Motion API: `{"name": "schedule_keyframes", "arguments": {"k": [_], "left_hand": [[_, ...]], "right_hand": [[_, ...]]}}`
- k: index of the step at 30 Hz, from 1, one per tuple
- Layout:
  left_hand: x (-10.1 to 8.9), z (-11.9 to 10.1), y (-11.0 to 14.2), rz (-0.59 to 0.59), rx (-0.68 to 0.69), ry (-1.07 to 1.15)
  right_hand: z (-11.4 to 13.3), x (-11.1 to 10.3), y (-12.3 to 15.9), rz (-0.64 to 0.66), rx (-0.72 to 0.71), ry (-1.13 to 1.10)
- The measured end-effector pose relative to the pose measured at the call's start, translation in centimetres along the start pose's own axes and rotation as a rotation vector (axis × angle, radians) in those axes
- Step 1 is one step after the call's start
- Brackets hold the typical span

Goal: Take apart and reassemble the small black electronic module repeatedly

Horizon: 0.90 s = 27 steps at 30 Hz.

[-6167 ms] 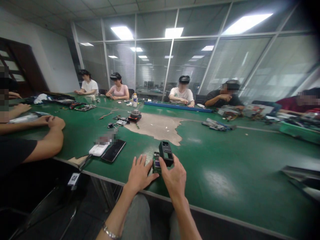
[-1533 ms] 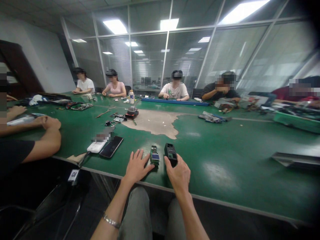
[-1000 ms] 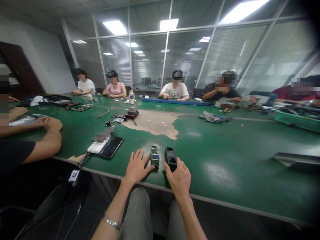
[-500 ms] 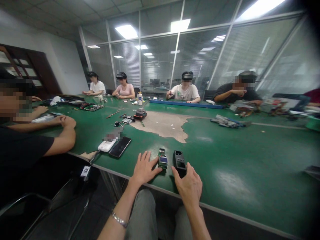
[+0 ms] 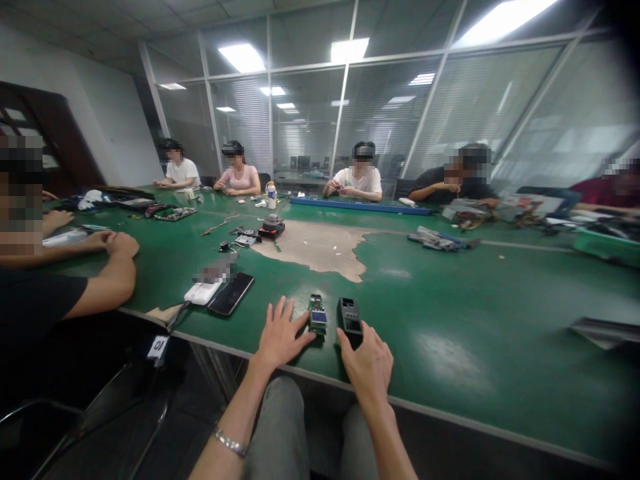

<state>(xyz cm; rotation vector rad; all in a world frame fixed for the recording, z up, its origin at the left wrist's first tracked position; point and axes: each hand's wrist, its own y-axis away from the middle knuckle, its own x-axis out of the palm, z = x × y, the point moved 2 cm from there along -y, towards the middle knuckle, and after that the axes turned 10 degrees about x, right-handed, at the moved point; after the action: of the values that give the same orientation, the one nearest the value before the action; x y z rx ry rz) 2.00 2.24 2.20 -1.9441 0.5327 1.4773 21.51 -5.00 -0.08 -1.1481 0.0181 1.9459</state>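
Note:
My left hand (image 5: 281, 337) lies on the green tabletop with its fingers spread. Its thumb and index fingertip are at the left side of a small circuit board assembly (image 5: 318, 319) with a blue display. Just to the right, a black plastic housing (image 5: 349, 311) with rectangular openings lies lengthwise, pointing away from me. My right hand (image 5: 369, 360) is around the housing's near end, thumb on the left and fingers on the right. The right fingertips are partly hidden behind the hand. Board and housing lie apart, with a narrow gap between them.
Left of my hands lie a dark phone (image 5: 231, 294) and a white power bank (image 5: 203, 292) with a cable. Farther off are an orange-black device (image 5: 271, 227), a bottle (image 5: 271, 195) and grey gloves (image 5: 440, 239). Several people sit around the green table (image 5: 465, 300).
My view has turned slightly right, so the scene sits farther left. My right thumb and fingers have come closer together around the housing. The left hand stays spread beside the board.

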Motion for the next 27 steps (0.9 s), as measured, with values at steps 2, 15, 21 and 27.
{"name": "schedule_keyframes", "arguments": {"k": [2,15,21,27], "left_hand": [[0.1,0.1,0.0,-0.009,0.006,-0.005],[1.0,0.5,0.1,-0.031,0.003,-0.040],[1.1,0.6,0.1,-0.020,0.014,-0.055],[1.0,0.5,0.1,-0.006,0.013,-0.059]], "right_hand": [[0.4,-0.3,-0.3,0.003,0.009,-0.041],[7.9,-0.4,-0.3,0.118,-0.074,-0.230],[8.4,-0.2,0.2,0.108,-0.058,-0.144],[8.3,-0.5,0.9,0.114,-0.062,-0.098]]}}
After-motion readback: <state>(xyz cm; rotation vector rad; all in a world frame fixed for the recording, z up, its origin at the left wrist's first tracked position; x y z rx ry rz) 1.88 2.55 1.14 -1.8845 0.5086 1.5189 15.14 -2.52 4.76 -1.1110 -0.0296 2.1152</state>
